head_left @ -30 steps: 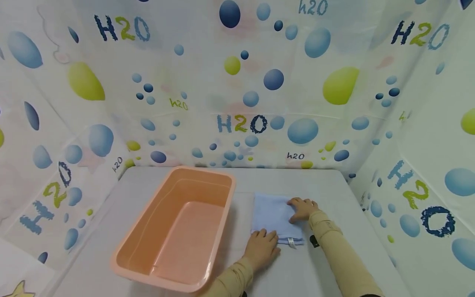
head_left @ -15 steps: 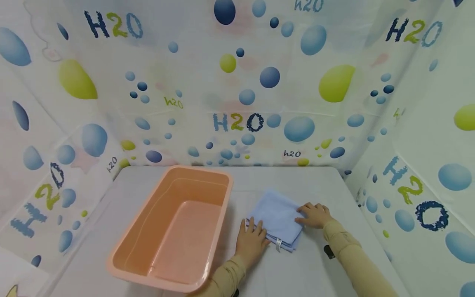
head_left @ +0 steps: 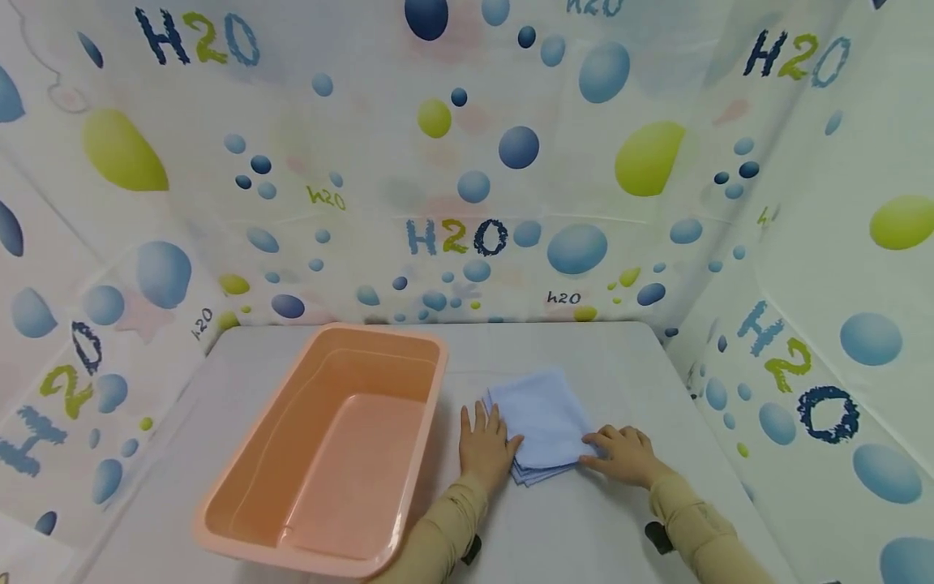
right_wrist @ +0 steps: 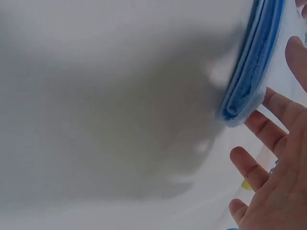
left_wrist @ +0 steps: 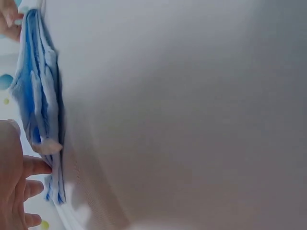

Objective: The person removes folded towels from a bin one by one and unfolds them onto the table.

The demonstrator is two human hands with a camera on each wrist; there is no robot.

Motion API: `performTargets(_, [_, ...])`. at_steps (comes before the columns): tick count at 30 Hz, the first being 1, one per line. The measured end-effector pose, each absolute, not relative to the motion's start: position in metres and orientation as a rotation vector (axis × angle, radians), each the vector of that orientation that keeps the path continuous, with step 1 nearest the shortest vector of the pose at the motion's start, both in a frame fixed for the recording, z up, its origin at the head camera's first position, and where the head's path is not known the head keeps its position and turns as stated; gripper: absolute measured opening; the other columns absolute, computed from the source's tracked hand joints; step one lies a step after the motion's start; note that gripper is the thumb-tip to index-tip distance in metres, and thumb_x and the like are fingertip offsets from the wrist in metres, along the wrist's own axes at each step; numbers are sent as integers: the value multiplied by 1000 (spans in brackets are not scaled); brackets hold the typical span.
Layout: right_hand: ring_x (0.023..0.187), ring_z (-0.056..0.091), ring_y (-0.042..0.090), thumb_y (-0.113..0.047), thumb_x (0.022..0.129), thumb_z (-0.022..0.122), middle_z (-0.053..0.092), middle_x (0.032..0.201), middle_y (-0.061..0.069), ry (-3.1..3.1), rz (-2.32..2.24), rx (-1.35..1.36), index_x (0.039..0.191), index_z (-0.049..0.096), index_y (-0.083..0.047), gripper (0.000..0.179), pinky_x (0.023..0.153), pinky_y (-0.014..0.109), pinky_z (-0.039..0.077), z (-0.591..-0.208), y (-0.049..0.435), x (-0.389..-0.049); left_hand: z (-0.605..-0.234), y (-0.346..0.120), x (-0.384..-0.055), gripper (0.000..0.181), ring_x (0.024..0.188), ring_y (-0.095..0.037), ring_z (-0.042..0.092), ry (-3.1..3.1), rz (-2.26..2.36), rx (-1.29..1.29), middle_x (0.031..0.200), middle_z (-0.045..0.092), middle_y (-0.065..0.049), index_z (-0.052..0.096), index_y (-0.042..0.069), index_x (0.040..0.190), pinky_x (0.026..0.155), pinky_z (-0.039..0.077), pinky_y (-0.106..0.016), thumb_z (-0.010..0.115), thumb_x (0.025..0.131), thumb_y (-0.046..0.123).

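Note:
A folded light-blue cloth (head_left: 543,418) lies in several layers on the table, slightly turned. Along its left edge rests my left hand (head_left: 487,450), fingers straight and pointing away from me. My right hand (head_left: 623,456) touches the cloth's near right side with its fingertips. From the left wrist, the stacked folds of the cloth (left_wrist: 41,86) appear edge-on, with fingers (left_wrist: 36,165) against them and a small pale tag-like piece. In the right wrist view, extended fingers (right_wrist: 266,129) meet a rounded fold of the cloth (right_wrist: 254,62).
A large peach plastic basin (head_left: 321,545) stands on the table (head_left: 606,535) just left of my left hand. Its inner floor shows bare. Around the table hang white sheets (head_left: 409,186) printed with blue and green bubbles and H2O lettering.
The cloth has turned clockwise and its white tag has left the near edge. My right hand has come nearer to me, while my left hand has shifted left and farther away.

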State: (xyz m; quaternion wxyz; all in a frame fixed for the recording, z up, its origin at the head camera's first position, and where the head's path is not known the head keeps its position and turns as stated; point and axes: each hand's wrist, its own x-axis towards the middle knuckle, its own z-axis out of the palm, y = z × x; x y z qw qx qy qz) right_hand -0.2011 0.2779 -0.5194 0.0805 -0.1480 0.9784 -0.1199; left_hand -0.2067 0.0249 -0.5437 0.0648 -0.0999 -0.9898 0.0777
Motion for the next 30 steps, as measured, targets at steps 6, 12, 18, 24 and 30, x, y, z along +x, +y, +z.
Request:
performTargets(6, [105,48,35,-52,88,54,59,114,3,2944,-396,-456,117,62,-17,46,97,65,28,-525,276,-191,-539,28,-217,60,139,-26,32,-3083,153,-242,147,41,7,49,26,135,114,20,-50,27,93,62])
performTargets(12, [104,48,30,-44,92,51,62,108,-1,2973,-444,-517,114,65,-17,38,96,65,29,-528,270,-185,-541,27,-222,60,139,-28,32,-3121,64,-225,148,40,5,46,27,138,114,18,-51,31,92,62])
performTargets(18, [112,49,36,-36,93,53,60,114,6,3051,-405,-645,113,66,-12,34,96,62,35,-534,262,-183,-553,19,-218,57,138,-28,34,-3065,-25,-254,148,40,5,43,26,140,114,19,-53,37,92,57])
performTargets(24, [134,33,45,-34,94,51,42,142,23,2985,-489,-652,127,54,2,49,108,56,29,-542,253,-181,-569,15,-205,49,137,-27,36,-2979,-111,-364,148,40,6,42,27,140,112,23,-52,37,96,46])
performTargets(30, [139,25,43,-36,96,47,31,148,25,2949,-474,-591,137,39,7,60,112,54,23,-543,240,-192,-569,17,-198,48,140,-23,33,-2970,-131,-449,149,37,9,39,28,142,114,23,-50,35,97,45])
